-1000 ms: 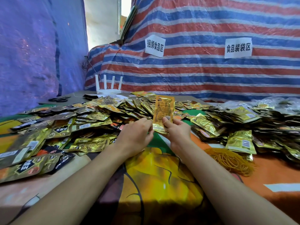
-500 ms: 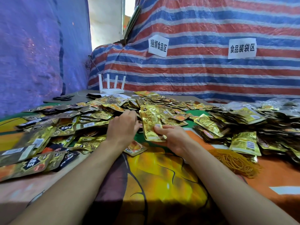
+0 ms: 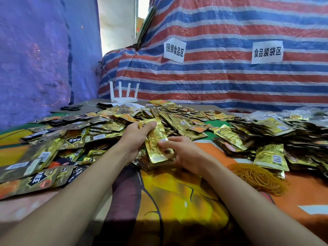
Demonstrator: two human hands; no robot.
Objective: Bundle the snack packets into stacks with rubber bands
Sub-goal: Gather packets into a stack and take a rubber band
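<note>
At the centre of the frame both hands close on a small stack of gold packets [image 3: 157,148] that lies slanted, its top end toward the upper left. The left hand [image 3: 135,137] wraps curled fingers over the stack's upper end, and the right hand [image 3: 185,155] pinches the lower part with the thumb pressed on top; its other fingers are mostly hidden beneath. The stack sits just above the near edge of a wide heap of loose packets [image 3: 179,118] that spreads across the middle of the frame from left to right. At the lower right, well apart from the hands, a tangled pile of tan rubber bands [image 3: 257,178] rests on the cartoon-print tablecloth [image 3: 177,201]. Behind the heap, at centre left, stand a white router [image 3: 123,99] and black scissors [image 3: 70,108]. A striped tarp [image 3: 221,82] fills the upper right and carries two paper signs [image 3: 174,50].
</note>
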